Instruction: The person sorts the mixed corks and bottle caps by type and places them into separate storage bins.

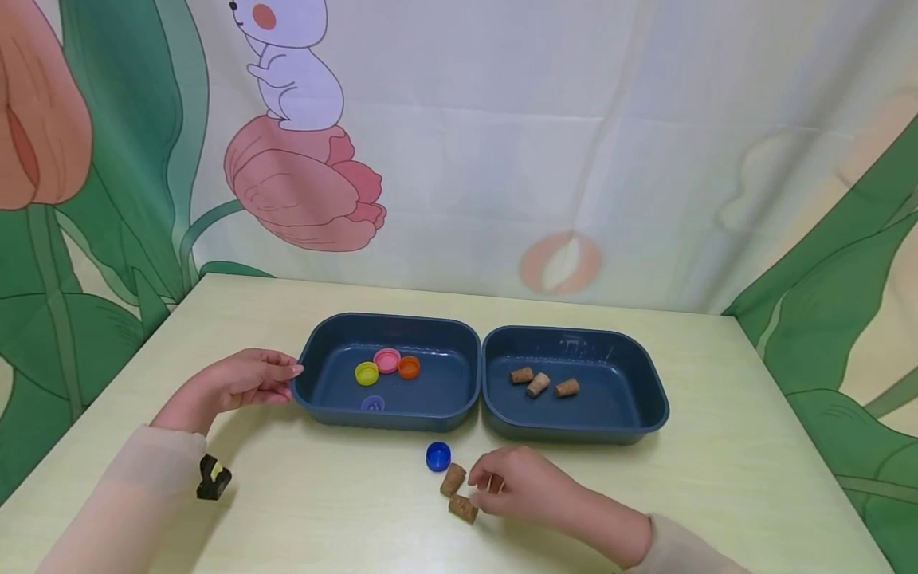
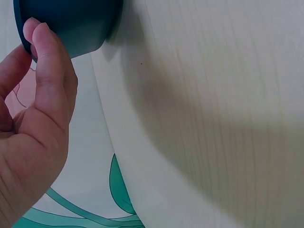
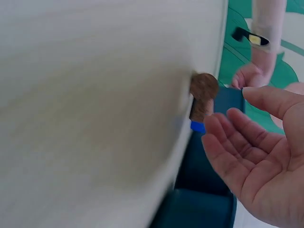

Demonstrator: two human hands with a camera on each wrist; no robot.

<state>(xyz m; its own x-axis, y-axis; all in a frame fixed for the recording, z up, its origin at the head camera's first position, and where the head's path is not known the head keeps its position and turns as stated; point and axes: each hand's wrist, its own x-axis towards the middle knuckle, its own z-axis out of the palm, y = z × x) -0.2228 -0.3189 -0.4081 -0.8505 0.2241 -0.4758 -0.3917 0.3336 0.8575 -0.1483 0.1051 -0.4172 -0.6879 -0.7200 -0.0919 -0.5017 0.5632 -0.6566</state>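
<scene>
My left hand (image 1: 251,379) pinches the left rim of the left dark blue tray (image 1: 390,421) between thumb and fingers; the left wrist view shows the same grip on the tray wall (image 2: 88,35). My right hand (image 1: 527,486) hovers over the table with loosely bent fingers and nothing between them. Just left of its fingertips lie two corks, one nearer (image 1: 463,509) and one farther (image 1: 453,480). Beyond them sits a blue bottle cap (image 1: 438,457). In the right wrist view the palm (image 3: 266,166) faces a cork (image 3: 204,86).
Inside the left tray are yellow (image 1: 366,373), pink (image 1: 387,360), orange (image 1: 409,367) and purple (image 1: 373,404) caps. The right tray (image 1: 574,434), beside it, holds three corks (image 1: 566,387). A printed curtain (image 1: 459,159) hangs behind the table.
</scene>
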